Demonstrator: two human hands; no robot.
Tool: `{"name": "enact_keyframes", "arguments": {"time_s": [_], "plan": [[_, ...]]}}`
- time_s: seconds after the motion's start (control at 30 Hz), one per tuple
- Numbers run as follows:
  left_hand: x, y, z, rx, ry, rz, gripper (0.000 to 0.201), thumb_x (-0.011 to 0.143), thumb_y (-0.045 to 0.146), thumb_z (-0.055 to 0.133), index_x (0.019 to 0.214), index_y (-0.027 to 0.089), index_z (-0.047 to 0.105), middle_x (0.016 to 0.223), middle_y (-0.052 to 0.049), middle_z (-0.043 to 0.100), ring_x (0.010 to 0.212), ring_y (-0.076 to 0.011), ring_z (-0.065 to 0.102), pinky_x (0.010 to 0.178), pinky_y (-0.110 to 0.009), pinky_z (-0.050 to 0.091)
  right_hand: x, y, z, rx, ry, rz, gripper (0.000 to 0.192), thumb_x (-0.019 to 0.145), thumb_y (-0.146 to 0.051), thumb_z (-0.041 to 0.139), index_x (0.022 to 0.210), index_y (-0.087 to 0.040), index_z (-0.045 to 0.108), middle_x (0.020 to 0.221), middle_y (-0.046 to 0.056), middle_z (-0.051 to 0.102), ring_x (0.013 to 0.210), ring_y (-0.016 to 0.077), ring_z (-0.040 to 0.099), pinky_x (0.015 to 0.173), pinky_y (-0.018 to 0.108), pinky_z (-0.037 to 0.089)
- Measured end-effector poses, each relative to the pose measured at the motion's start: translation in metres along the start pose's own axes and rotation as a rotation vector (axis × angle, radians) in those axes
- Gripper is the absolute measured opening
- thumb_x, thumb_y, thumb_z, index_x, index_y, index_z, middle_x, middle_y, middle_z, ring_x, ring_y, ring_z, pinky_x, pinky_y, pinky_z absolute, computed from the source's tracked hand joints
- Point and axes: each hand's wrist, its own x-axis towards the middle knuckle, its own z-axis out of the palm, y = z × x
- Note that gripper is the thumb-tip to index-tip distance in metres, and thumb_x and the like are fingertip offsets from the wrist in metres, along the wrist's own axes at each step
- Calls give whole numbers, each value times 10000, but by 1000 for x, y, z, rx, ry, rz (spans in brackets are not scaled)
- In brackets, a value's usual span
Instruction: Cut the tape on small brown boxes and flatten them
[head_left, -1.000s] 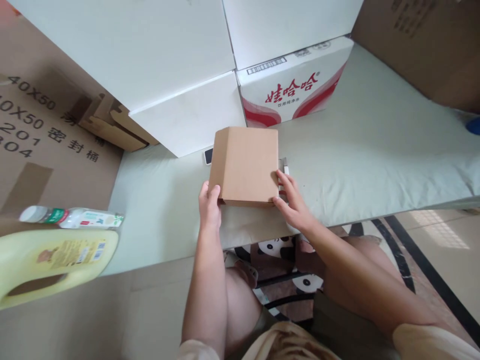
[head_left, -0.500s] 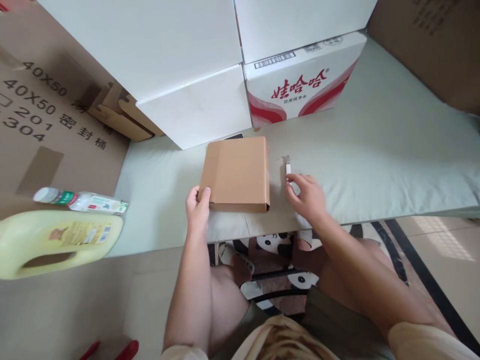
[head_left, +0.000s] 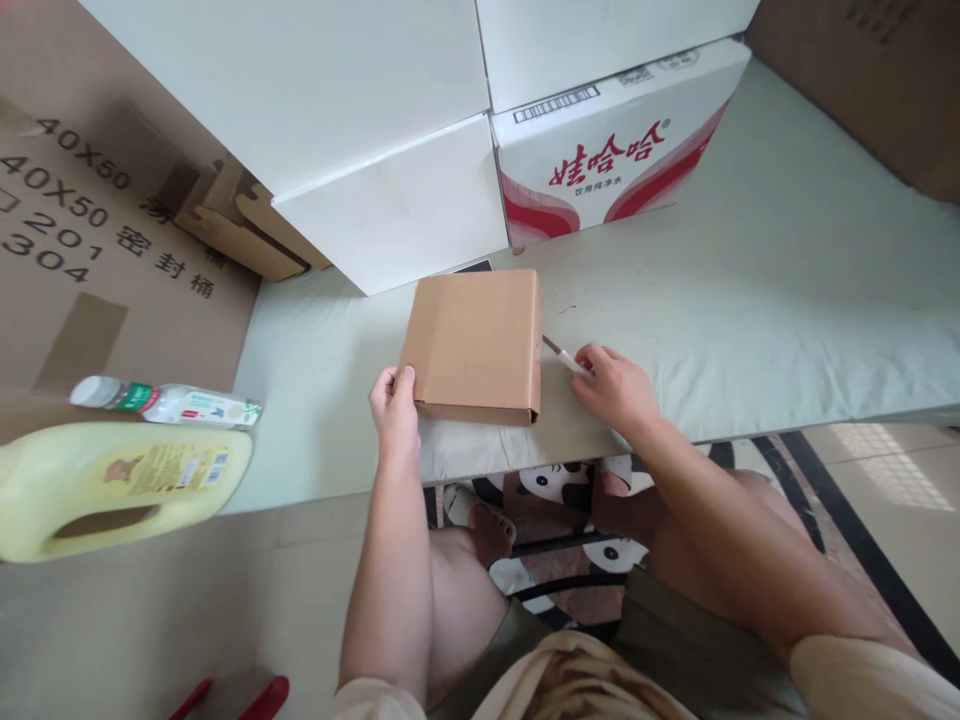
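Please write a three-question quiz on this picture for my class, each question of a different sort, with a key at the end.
1. True or false: the left hand is at the near left corner of the small brown box.

2. What does the right hand hold?
A) a drinking glass
B) a slim tool with a whitish handle
C) a roll of tape

3. Fill in the colour: the jug beside the plastic bottle is pale ____.

Key:
1. True; its thumb lies on the top of the box.
2. B; the tool's tip points towards the side of the box.
3. yellow
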Motion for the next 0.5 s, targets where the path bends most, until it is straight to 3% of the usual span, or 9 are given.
{"name": "enact_keyframes", "arguments": {"time_s": [0.17, 0.33, 0.5], "plan": [[-1, 0, -1, -19, 4, -4, 341, 645, 456, 733, 650, 194, 515, 652, 12, 503, 642, -115, 435, 563, -218, 349, -2, -11, -11, 402, -169, 47, 272, 839, -256, 430, 1003, -195, 638, 731, 39, 701, 612, 180, 590, 619, 300, 415], [0, -2, 0, -15, 9, -20, 336, 645, 455, 726, 659, 193, 516, 652, 19, 487, 630, -109, 423, 562, -219, 335, -8, -16, -16, 490, -210, 35, 307, 854, -260, 383, 948, -180, 664, 616, 9, 624, 553, 163, 551, 593, 292, 410], [0, -3, 2, -14, 3, -24, 364, 637, 477, 733, 654, 194, 506, 657, 16, 490, 638, -110, 425, 563, -218, 330, -9, -15, -16, 511, -242, -51, 368, 937, -356, 395, 1056, -166, 688, 615, -4, 593, 539, 141, 521, 590, 277, 406]]}}
